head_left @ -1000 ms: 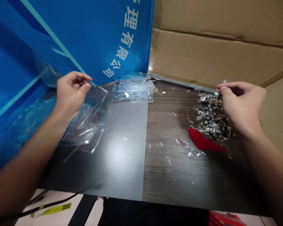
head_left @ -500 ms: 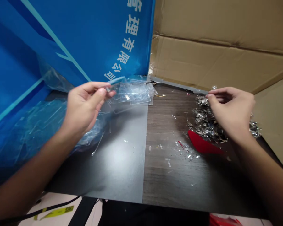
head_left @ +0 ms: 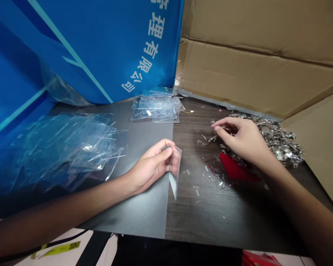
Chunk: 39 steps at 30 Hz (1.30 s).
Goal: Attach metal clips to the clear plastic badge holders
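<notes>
My left hand (head_left: 155, 166) is closed on a clear plastic card sleeve (head_left: 175, 177), which hangs tilted from the fingers above the middle of the table. Pinched at the fingertips of my right hand (head_left: 240, 136) is a small strap clip (head_left: 212, 121), only its shiny clear end showing beyond the fingers. Behind and beside that hand spreads a pile of small metal clips with clear straps (head_left: 280, 135). A loose heap of clear plastic sleeves (head_left: 72, 144) covers the left of the table, and a smaller stack of clear sleeves (head_left: 158, 107) lies at the back.
A pointed red piece (head_left: 235, 168) lies under my right wrist, beside scattered tiny clear bits (head_left: 220, 181). The table (head_left: 205, 221) is half grey, half dark wood grain. A blue printed panel (head_left: 100, 44) and a cardboard wall (head_left: 252, 66) close off the back.
My left hand has moved right and toward me from near the back stack, carrying the sleeve. My right hand has come left, away from the clip pile, with the clip in its fingertips.
</notes>
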### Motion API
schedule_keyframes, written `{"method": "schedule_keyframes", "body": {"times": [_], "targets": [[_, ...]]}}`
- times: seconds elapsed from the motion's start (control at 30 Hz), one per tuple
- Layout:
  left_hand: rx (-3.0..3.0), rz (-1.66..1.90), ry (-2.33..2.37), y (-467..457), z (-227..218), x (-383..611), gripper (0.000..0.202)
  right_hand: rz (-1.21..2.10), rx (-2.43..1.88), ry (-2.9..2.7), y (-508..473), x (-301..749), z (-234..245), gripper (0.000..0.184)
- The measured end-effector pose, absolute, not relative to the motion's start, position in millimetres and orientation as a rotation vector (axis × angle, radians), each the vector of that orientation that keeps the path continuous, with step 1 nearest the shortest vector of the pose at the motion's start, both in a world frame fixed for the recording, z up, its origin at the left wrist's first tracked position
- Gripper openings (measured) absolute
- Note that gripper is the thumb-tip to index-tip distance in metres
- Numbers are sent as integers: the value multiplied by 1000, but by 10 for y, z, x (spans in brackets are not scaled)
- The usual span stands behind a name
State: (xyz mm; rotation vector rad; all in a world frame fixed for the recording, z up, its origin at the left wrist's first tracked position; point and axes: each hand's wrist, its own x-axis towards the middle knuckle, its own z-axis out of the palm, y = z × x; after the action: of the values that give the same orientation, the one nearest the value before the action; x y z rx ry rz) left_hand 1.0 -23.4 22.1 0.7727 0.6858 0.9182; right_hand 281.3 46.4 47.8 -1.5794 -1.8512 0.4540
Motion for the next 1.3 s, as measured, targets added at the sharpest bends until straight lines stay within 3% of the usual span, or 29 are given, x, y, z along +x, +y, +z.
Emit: {"method": "schedule_keyframes", "body": {"times": [0.17, 0.3, 0.4, 0.73, 1.0, 1.2, 1.3], "targets": [[595, 849, 616, -263, 173, -17, 11, 831, -1504, -1625, 351, 2678, 479, 5], [458, 770, 574, -259, 224, -29, 45, 1061, -1335, -1663, 7, 2393, 473, 2], [472, 736, 549, -269, 266, -38, 67, 1139, -1261, -1819, -261, 2182, 427, 11], [792, 835, 573, -466, 108, -24, 53, 1030, -1336, -1861, -438, 1963, 290, 45], [1042, 873, 673, -443, 158, -28, 47, 946, -1271, -1952, -461, 2009, 338, 13], [1109, 938, 869, -383, 204, -25, 29, 1026, -1267, -1939, -426, 2045, 307, 19], [1131, 1018, 960, -366, 223, -31, 31, 1074, -1222, -1947, -403, 2072, 309, 21]]}}
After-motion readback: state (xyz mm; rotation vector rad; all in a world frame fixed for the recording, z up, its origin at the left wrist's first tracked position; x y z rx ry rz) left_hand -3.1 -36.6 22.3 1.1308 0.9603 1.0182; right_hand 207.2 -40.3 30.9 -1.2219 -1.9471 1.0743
